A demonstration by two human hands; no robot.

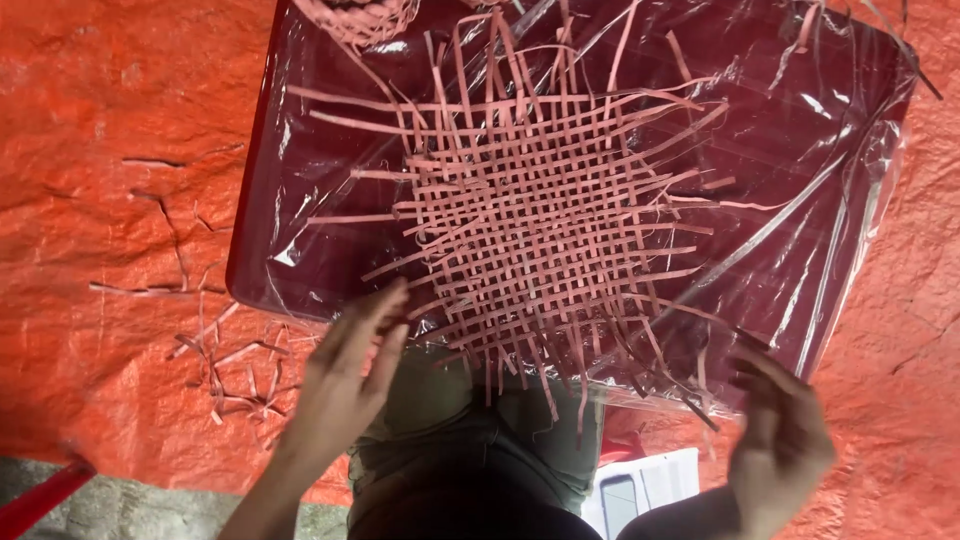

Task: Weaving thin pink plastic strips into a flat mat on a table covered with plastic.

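Open left hand (350,365) and open right hand (780,435) steady a woven strip mat (545,215) between them; loose ends could unravel if tugged.

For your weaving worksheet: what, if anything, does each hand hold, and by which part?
Left hand touches the near-left edge strips of the pink woven strip mat; no closed grip shows. Right hand reaches loose ends at the near-right corner.

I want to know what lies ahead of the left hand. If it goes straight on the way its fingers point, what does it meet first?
Most likely the woven mat. The left hand points up and right, with its fingertips at the mat's loose strip ends; depth is unclear.
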